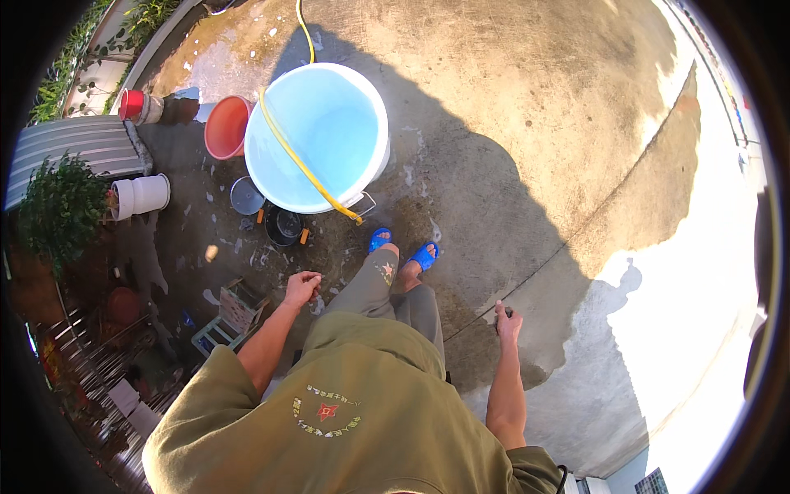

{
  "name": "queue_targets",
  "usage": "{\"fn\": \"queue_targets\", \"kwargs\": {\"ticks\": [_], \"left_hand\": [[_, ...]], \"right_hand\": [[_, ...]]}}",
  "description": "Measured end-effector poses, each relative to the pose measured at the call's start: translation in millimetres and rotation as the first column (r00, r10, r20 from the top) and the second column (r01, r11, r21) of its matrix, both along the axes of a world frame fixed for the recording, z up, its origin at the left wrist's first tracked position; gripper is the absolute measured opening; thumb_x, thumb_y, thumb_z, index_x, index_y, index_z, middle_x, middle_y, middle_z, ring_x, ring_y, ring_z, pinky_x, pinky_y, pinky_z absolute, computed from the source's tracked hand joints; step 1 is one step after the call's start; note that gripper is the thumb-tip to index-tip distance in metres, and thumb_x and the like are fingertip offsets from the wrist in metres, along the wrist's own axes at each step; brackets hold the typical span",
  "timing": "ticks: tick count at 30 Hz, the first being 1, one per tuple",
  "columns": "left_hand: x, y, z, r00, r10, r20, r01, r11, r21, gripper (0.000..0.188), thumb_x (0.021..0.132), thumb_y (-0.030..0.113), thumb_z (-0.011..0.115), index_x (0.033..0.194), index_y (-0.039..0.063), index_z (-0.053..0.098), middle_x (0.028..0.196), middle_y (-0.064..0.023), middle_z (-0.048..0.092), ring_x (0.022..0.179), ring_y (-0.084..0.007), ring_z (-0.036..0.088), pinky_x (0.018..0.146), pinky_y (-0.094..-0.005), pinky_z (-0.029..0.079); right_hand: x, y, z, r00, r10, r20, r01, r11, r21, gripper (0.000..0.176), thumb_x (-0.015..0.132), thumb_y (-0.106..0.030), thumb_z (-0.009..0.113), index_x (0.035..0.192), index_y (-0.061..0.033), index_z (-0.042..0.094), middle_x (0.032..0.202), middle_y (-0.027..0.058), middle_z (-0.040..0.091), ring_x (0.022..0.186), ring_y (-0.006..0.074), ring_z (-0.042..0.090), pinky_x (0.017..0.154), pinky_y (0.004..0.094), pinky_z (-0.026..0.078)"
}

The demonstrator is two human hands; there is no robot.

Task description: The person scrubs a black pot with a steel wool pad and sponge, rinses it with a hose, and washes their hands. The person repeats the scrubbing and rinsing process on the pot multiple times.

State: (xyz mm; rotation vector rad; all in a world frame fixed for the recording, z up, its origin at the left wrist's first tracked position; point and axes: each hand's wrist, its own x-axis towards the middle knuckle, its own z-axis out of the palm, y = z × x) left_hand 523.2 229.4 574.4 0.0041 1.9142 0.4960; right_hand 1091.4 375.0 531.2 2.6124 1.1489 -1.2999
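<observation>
My left hand point(303, 288) hangs out over the wet concrete with its fingers curled in, and nothing shows in it. On the other side, my right hand point(508, 322) has its thumb pointing forward. A dark patch lies under its curled fingers; I cannot tell whether it is shadow or a small object. Ahead of my feet stands a large white plastic tub point(378, 157) holding pale blue-looking water point(336, 136). Across its mouth runs a yellow hose point(296, 159), its end hanging past the near rim by a wire handle point(369, 202). Neither hand touches the tub.
Left of the tub stand a red-orange bucket point(227, 129), a grey basin point(247, 196) and a black basin point(284, 225). A small chair point(231, 318) is beside my left arm. Farther left are a white pot point(142, 196) and a leafy plant point(62, 204). Blue sandals point(424, 256) are on my feet.
</observation>
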Motion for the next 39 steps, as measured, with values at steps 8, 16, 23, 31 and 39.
{"fn": "queue_targets", "kwargs": {"ticks": [8, 16, 23, 31, 39], "left_hand": [[35, 74, -53, 0.993, 0.055, -0.102, -0.059, 0.998, -0.031, 0.019, 0.093, 0.018, 0.073, 0.104, 0.004, 0.078, 0.079, -0.0064, 0.074, 0.064, -0.0133, 0.067, 0.056, -0.0308, 0.054], [0, 338, -60, 0.991, -0.101, -0.085, 0.108, 0.991, 0.081, 0.024, 0.09, 0.021, 0.074, 0.106, 0.004, 0.079, 0.08, -0.0081, 0.075, 0.068, -0.0148, 0.07, 0.062, -0.0317, 0.057], [-108, 640, -5, 0.972, 0.232, -0.022, -0.204, 0.892, 0.404, 0.023, 0.098, 0.021, 0.07, 0.114, 0.005, 0.073, 0.083, -0.0039, 0.07, 0.063, -0.0112, 0.063, 0.054, -0.0279, 0.053], [-153, 734, 2, 0.918, 0.396, -0.031, -0.388, 0.911, 0.139, 0.021, 0.096, 0.021, 0.072, 0.109, 0.005, 0.072, 0.082, -0.0059, 0.07, 0.063, -0.0159, 0.065, 0.055, -0.0328, 0.057], [-161, 800, -23, 0.673, 0.738, -0.048, -0.739, 0.668, -0.085, 0.009, 0.092, 0.013, 0.073, 0.095, 0.005, 0.07, 0.077, -0.011, 0.069, 0.057, -0.0206, 0.062, 0.048, -0.0368, 0.05]], "right_hand": [[-31, 251, 41, 0.941, -0.023, -0.338, 0.042, 0.998, 0.049, 0.066, 0.096, -0.064, 0.063, 0.074, -0.0021, 0.064, 0.051, 0.0018, 0.051, 0.04, 0.0112, 0.047, 0.038, 0.0273, 0.034], [-34, 430, 71, 0.979, -0.068, -0.191, 0.089, 0.99, 0.107, 0.051, 0.098, -0.039, 0.071, 0.063, -0.0017, 0.064, 0.052, 0.0044, 0.055, 0.042, 0.0141, 0.049, 0.041, 0.0315, 0.038], [-30, 525, 2, 0.987, -0.098, -0.13, 0.076, 0.984, -0.161, 0.043, 0.095, -0.036, 0.067, 0.07, -0.0012, 0.071, 0.065, 0.0129, 0.068, 0.055, 0.0244, 0.067, 0.053, 0.0407, 0.054], [-151, 830, -12, 0.961, 0.233, -0.148, -0.247, 0.965, -0.089, 0.045, 0.098, -0.041, 0.065, 0.083, 0.001, 0.073, 0.071, 0.0161, 0.072, 0.065, 0.0304, 0.072, 0.064, 0.0449, 0.057], [-432, 1246, 63, 0.843, 0.537, -0.044, -0.499, 0.809, 0.31, 0.04, 0.098, -0.042, 0.064, 0.088, -0.0067, 0.079, 0.081, 0.0138, 0.074, 0.082, 0.0269, 0.07, 0.078, 0.041, 0.052]]}}
